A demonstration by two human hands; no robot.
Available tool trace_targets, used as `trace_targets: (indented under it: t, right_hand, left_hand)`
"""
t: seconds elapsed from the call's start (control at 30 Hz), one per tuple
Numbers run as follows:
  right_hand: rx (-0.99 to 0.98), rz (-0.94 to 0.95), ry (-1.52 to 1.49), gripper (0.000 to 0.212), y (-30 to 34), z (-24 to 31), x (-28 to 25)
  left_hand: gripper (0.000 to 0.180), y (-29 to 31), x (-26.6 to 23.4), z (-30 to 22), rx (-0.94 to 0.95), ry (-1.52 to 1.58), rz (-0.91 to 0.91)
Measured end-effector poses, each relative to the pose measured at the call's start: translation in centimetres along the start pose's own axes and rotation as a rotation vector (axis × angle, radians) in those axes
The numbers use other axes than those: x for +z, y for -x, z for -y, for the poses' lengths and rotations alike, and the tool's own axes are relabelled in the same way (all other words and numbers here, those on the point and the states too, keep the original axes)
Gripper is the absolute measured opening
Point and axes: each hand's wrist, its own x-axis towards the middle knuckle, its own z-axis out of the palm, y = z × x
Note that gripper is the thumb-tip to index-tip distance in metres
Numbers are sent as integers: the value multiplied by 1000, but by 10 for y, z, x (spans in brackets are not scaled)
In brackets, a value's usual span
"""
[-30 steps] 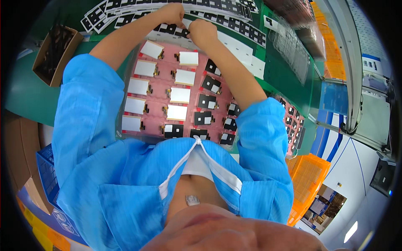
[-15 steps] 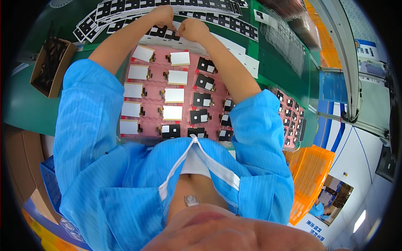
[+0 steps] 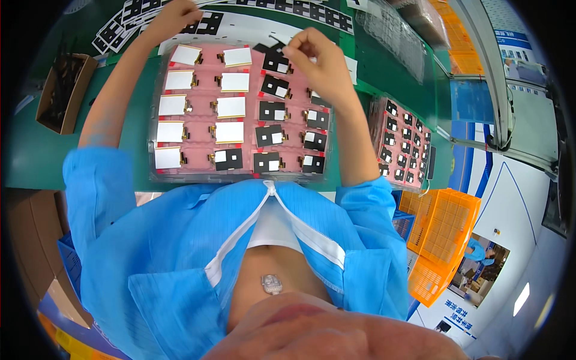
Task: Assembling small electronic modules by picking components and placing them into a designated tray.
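My left hand (image 3: 175, 21) is at the far left, fingers closed at a white strip of black stickers (image 3: 210, 23). My right hand (image 3: 321, 63) is raised over the far right part of a pink tray (image 3: 204, 120). Its thumb and fingers pinch a thin black sticker (image 3: 276, 41), whose full outline I cannot make out. In the tray lie rows of small flat panels with short connector tails. Those in the left columns show white faces, such as a white panel (image 3: 231, 108); several at the right carry black stickers, such as a black-covered panel (image 3: 272, 111).
More sticker sheets (image 3: 288, 7) lie along the far side of the green table (image 3: 129, 174). A cardboard box (image 3: 66, 99) with dark strips stands at the left. A second pink tray (image 3: 401, 141) of black-covered panels is at the right, near clear plastic trays (image 3: 393, 39) and an orange crate (image 3: 447, 240).
My hands have moved apart: the left went further left along the strip, the right came back over the tray with a black sticker. The tray sits higher and further left in view.
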Motion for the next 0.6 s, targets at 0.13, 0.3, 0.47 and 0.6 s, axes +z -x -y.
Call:
trace_targets:
  t: [0.13, 0.3, 0.47, 0.6]
  right_hand:
    - [75, -31, -23, 13, 41, 11, -9]
    - [131, 25, -46, 23, 73, 27, 5]
    - [86, 69, -95, 37, 90, 25, 25]
    - [111, -5, -138, 14, 97, 30, 36]
  left_hand:
    - [17, 90, -35, -93, -105, 95, -229]
    - [10, 185, -29, -199, -69, 215, -207]
    - [15, 230, 7, -238, -161, 207, -201]
    - [21, 242, 18, -239, -75, 87, -202]
